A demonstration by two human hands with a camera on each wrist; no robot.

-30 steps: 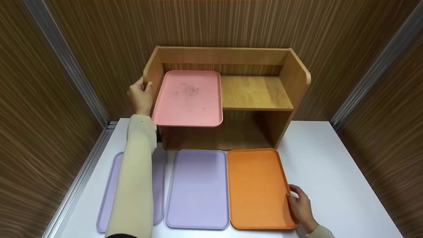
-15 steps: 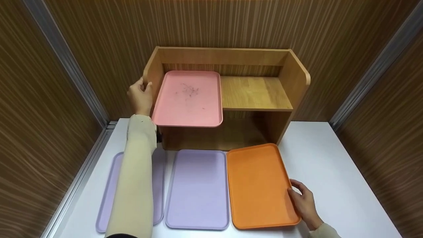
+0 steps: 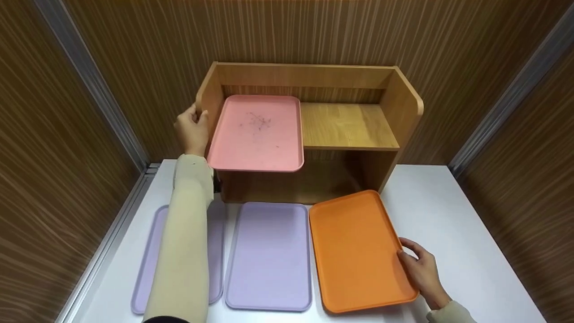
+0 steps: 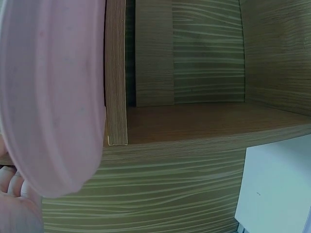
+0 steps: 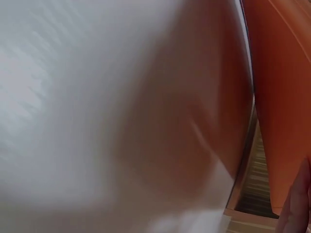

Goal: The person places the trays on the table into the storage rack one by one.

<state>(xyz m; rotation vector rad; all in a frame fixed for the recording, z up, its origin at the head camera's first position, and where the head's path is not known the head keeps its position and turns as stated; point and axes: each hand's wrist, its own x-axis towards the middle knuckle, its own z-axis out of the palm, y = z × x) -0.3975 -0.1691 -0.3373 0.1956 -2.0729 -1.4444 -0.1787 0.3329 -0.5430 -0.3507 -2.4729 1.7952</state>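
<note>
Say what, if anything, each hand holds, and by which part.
Right hand: orange tray, by its right long edge. Left hand: wooden shelf, by the front edge of its left side panel.

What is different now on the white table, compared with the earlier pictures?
The right hand, gripping the orange rectangular tray, has moved rightward; the tray has turned counterclockwise, its right side raised. The left hand, light-wood shelf, pink rectangular tray and two lilac rectangular trays stayed.

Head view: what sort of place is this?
Probably a work booth: wood-grain panels enclose the white table on three sides, grey strips run along their corners, and a wooden shelf unit stands on it.
</note>
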